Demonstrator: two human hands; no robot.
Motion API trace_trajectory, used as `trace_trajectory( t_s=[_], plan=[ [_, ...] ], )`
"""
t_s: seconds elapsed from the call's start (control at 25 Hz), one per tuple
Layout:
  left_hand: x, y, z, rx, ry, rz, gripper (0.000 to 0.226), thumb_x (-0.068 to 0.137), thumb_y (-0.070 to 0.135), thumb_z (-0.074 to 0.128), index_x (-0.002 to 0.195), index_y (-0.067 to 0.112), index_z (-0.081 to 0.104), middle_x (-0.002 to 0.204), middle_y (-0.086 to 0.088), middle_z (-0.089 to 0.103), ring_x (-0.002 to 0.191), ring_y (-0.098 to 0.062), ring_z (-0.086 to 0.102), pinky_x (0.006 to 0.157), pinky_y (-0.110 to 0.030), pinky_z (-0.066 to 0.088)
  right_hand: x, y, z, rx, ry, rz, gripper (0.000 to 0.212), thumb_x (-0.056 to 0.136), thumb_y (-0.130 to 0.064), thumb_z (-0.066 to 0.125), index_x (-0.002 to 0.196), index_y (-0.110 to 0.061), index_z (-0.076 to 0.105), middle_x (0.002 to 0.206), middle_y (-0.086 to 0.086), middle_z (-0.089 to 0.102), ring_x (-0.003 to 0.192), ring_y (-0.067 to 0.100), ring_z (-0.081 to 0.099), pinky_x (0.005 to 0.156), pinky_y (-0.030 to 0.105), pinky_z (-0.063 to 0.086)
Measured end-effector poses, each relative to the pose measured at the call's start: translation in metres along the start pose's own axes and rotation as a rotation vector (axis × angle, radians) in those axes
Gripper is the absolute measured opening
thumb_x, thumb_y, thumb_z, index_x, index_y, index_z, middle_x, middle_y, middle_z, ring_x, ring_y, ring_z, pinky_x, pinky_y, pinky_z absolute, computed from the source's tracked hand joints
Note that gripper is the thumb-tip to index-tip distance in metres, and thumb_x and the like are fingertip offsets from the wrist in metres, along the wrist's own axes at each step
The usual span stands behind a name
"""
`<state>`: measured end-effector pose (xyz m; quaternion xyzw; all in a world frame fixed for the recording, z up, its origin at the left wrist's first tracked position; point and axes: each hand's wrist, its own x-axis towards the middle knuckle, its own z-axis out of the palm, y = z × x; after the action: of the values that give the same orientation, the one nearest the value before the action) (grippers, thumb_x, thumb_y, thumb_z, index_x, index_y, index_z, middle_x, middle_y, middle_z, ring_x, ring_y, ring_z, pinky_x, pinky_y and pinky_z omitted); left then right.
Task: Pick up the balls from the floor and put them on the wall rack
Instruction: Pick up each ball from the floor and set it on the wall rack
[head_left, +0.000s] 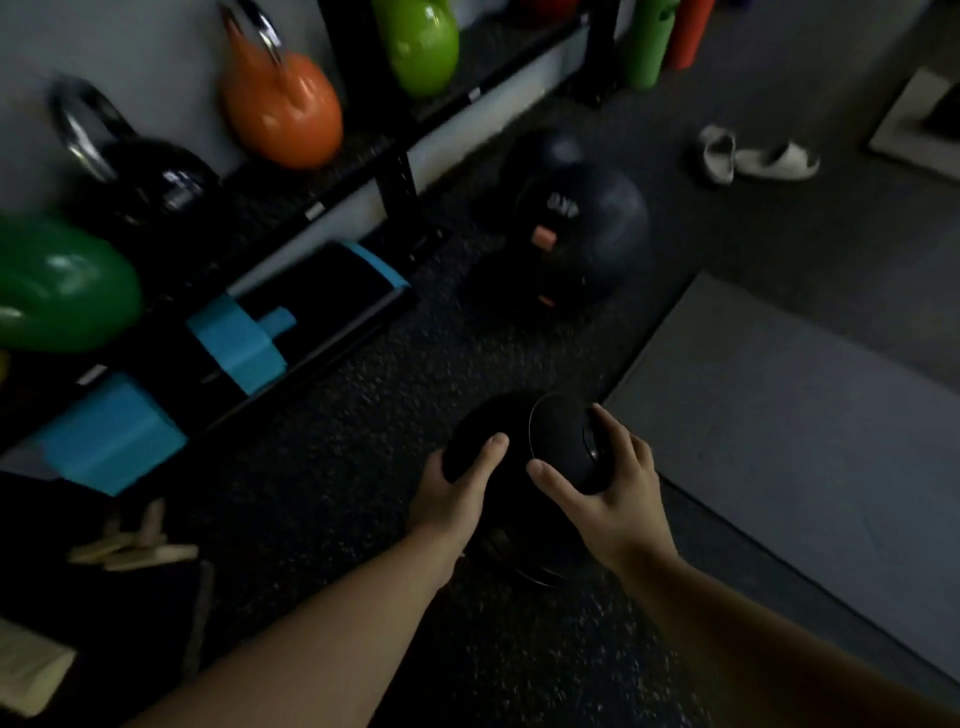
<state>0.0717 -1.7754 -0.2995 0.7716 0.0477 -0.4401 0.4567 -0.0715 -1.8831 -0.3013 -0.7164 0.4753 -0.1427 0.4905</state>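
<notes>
A black medicine ball (524, 431) is low in the middle of the view, above the dark speckled floor. My left hand (452, 493) grips its left side and my right hand (608, 483) grips its right side, fingers spread over it. Another dark shape lies just beneath it, too dim to identify. Further off, several dark balls (582, 228) rest together on the floor next to the black rack (395, 171) along the wall at the left.
The rack's shelf carries kettlebells: black (150, 182), orange (283, 109) and green (421, 47). Blue and black pads (239, 343) sit under it. A grey mat (779, 415) lies at the right, white slippers (753, 156) beyond. Wooden pieces (135, 545) lie at the lower left.
</notes>
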Motion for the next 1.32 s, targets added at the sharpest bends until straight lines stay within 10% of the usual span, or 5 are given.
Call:
trace_trajectory(
  t_s=[0.72,1.32],
  plan=[
    [-0.484,0.399,-0.374,-0.432,0.477,0.763,0.106,0.043,0.09,0.07,0.126,0.025,0.07,0.114,-0.004,0.078,0.095,-0.022,0.076,0.078,-0.034,0.062,-0.206,-0.702,-0.114,0.1,-0.04,-0.899,0.114,0.053,-0.095,0.065,0.152,-0.049,0.034,0.151,0.005,0.039,0.14,0.035,0.038,0.116,0.05,0.036],
    [-0.639,0.456,-0.674,-0.357,0.778,1.049,0.117,0.049,0.09,0.073,0.147,0.027,0.055,0.136,-0.005,0.068,0.115,-0.03,0.07,0.1,-0.049,0.06,-0.354,-0.973,0.036,0.281,-0.224,-1.18,0.109,0.061,-0.089,0.067,0.152,-0.053,0.022,0.155,0.001,0.027,0.142,0.037,0.031,0.109,0.058,0.041]
  ],
)
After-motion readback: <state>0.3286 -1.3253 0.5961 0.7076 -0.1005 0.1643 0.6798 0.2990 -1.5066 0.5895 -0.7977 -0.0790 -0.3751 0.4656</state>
